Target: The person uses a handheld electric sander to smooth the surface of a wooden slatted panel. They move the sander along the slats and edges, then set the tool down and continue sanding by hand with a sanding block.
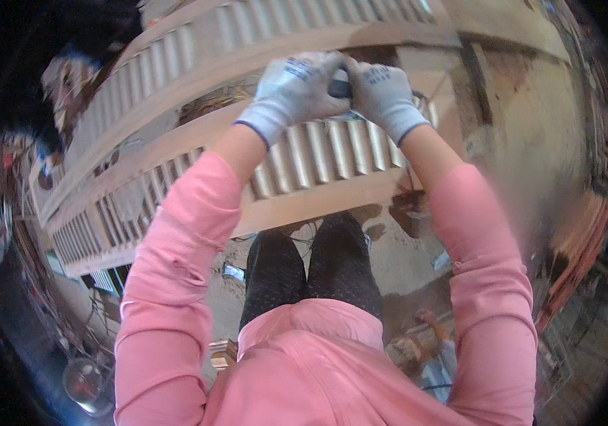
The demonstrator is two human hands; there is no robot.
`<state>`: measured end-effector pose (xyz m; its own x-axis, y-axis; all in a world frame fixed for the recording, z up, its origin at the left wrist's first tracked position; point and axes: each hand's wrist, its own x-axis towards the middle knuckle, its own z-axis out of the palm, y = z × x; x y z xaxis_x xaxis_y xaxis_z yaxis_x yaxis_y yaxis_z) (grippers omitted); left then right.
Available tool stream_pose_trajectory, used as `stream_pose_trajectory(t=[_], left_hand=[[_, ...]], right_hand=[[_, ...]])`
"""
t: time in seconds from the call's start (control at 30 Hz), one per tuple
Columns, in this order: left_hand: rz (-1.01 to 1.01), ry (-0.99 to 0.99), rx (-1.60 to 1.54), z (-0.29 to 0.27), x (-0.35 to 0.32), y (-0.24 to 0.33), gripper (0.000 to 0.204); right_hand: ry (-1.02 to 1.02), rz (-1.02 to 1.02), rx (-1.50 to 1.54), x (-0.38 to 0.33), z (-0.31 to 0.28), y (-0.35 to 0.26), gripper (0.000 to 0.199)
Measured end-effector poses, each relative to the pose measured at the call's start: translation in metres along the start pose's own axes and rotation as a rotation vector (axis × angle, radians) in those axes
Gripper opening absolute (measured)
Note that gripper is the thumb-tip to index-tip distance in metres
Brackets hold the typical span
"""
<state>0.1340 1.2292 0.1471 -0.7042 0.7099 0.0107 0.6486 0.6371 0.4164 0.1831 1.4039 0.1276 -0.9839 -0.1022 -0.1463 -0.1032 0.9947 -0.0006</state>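
Note:
Both my hands wear white knit gloves with blue cuffs and meet over a louvered wooden panel (332, 193) with many slanted slats. My left hand (295, 89) has its fingers closed around a small dark grey, block-like thing (340, 86). My right hand (383, 96) presses against that thing from the other side, fingers bent and closed. Most of the dark thing is hidden by the gloves, so its kind does not show. A second louvered panel (275, 37) lies beyond the first, roughly parallel to it.
Bare wooden boards (513, 32) lie at the far right. Reddish planks (577, 248) are stacked on the right side. Clutter lines the left edge. A small wood piece (223, 353) is by my left side; what looks like another person's arm (437, 326) shows at lower right.

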Motion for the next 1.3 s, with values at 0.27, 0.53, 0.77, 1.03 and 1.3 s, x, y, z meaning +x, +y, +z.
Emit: stream_pose_trajectory(t=[0.27, 0.53, 0.77, 1.03, 1.3], left_hand=[[-0.188, 0.059, -0.006, -0.061, -0.135, -0.103, 0.057], [-0.376, 0.101, -0.038, -0.108, -0.251, -0.214, 0.051], [-0.573, 0.266, 0.058, -0.13, -0.347, -0.3, 0.051], [-0.749, 0.205, 0.182, -0.136, -0.347, -0.318, 0.059], [-0.431, 0.22, 0.282, -0.088, -0.234, -0.221, 0.047]], right_hand=[[-0.045, -0.178, -0.063, 0.041, -0.011, -0.168, 0.042], [-0.1, -0.252, 0.045, 0.082, -0.012, -0.333, 0.031], [0.075, -0.414, 0.239, 0.104, -0.004, -0.463, 0.022], [0.185, -0.463, 0.339, 0.106, 0.004, -0.474, 0.019], [0.102, -0.303, 0.166, 0.076, 0.007, -0.326, 0.02]])
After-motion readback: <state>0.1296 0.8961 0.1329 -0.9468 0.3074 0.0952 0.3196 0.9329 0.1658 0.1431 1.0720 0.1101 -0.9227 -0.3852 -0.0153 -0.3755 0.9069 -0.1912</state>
